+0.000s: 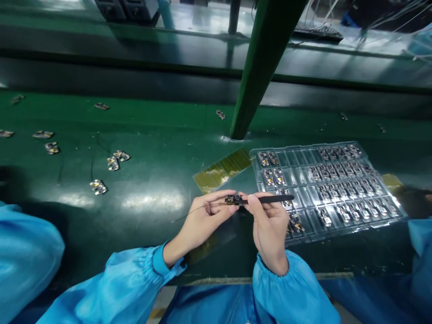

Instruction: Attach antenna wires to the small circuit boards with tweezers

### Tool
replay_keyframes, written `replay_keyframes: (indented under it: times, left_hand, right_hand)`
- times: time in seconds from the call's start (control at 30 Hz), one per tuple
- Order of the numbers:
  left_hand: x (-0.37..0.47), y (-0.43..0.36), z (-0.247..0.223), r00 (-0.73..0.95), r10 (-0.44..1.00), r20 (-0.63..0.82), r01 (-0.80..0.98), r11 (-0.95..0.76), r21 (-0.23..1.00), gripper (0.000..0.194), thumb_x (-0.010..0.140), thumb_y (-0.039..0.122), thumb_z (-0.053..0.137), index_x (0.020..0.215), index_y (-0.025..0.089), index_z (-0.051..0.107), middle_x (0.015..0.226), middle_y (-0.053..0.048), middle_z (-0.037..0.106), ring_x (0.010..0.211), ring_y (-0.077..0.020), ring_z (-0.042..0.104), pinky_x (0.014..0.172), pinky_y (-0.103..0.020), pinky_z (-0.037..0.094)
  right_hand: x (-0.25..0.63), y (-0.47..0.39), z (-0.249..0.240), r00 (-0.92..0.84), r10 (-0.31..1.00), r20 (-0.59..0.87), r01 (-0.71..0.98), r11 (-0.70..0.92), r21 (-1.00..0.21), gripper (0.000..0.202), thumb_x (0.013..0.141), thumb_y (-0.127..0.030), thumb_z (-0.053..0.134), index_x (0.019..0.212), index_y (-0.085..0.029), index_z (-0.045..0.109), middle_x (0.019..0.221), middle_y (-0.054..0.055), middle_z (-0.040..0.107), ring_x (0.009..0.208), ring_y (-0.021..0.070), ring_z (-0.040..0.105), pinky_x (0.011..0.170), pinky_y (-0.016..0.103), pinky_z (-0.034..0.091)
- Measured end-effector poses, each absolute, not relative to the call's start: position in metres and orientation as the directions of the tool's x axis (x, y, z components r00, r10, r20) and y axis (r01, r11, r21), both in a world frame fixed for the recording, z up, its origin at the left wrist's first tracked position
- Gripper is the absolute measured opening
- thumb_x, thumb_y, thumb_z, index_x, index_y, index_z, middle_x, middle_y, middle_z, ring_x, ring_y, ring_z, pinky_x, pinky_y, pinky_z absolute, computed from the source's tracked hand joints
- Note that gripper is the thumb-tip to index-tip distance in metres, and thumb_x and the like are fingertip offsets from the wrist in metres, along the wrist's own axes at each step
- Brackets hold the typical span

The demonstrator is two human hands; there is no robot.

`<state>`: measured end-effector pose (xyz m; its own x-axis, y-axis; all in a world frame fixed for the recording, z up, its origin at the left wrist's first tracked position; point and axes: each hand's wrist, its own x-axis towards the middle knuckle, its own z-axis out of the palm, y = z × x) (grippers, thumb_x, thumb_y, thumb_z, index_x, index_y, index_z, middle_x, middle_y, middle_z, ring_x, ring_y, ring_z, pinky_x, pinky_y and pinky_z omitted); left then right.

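Observation:
My left hand (205,218) pinches a small circuit board (232,199) between thumb and fingers, and a thin dark wire (189,213) trails from it to the left. In my right hand (269,220) is a slim black tool (281,198), its tip at the board's right end. Right of my hands lies a clear compartment tray (303,173) with rows of small boards, some of its compartments bare. Amber film strips (224,170) lie just beyond my hands, against the tray's left edge.
Loose boards (99,186) with wires lie at the left of the green bench (162,157); more are scattered farther back. A green post (258,67) rises behind the film. Blue sleeves of other people (27,247) show at both sides.

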<state>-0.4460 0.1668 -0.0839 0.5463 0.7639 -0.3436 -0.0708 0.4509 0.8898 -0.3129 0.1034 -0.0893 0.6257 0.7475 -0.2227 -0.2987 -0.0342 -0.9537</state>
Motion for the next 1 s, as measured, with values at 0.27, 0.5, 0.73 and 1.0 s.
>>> replay_keyframes:
  times: [0.27,0.5,0.73,1.0]
  left_hand:
    - [-0.451,0.1669,-0.0847,0.564,0.746,-0.356,-0.038,0.453,0.891,0.048,0.08,0.024,0.079,0.126,0.016,0.066,0.104,-0.008,0.079,0.097,-0.0228,0.076,0.09,-0.03,0.062]
    - [-0.4504,0.1663,-0.086,0.56,0.766,-0.315,-0.08,0.429,0.9,0.036,0.08,0.024,0.078,0.115,0.017,0.071,0.106,-0.008,0.078,0.097,-0.0238,0.075,0.093,-0.034,0.062]
    - [-0.4488,0.1697,-0.0835,0.567,0.749,-0.343,-0.086,0.468,0.879,0.036,0.077,0.022,0.08,0.111,0.016,0.071,0.104,-0.009,0.079,0.095,-0.0239,0.076,0.09,-0.034,0.063]
    - [-0.4504,0.1694,-0.0828,0.562,0.746,-0.357,-0.072,0.475,0.877,0.037,0.076,0.024,0.081,0.112,0.015,0.071,0.102,-0.009,0.079,0.095,-0.0248,0.076,0.09,-0.034,0.063]
  right_hand:
    - [-0.3112,0.1046,-0.0895,0.616,0.757,-0.216,-0.264,-0.06,-0.963,0.021,0.078,-0.034,0.08,0.084,-0.018,0.067,0.084,0.006,0.079,0.085,0.023,0.077,0.076,0.032,0.063]
    - [-0.3117,0.1042,-0.0894,0.616,0.755,-0.226,-0.25,-0.084,-0.964,0.022,0.078,-0.035,0.079,0.085,-0.018,0.067,0.084,0.006,0.079,0.085,0.0234,0.077,0.076,0.033,0.063]
    - [-0.3122,0.1055,-0.0901,0.619,0.754,-0.219,-0.243,-0.081,-0.967,0.022,0.078,-0.035,0.08,0.085,-0.019,0.067,0.083,0.005,0.079,0.083,0.0217,0.077,0.075,0.03,0.062]
    - [-0.3136,0.1066,-0.0898,0.643,0.744,-0.182,-0.206,-0.06,-0.977,0.022,0.077,-0.035,0.08,0.083,-0.018,0.068,0.081,0.005,0.079,0.08,0.0218,0.077,0.071,0.029,0.062]
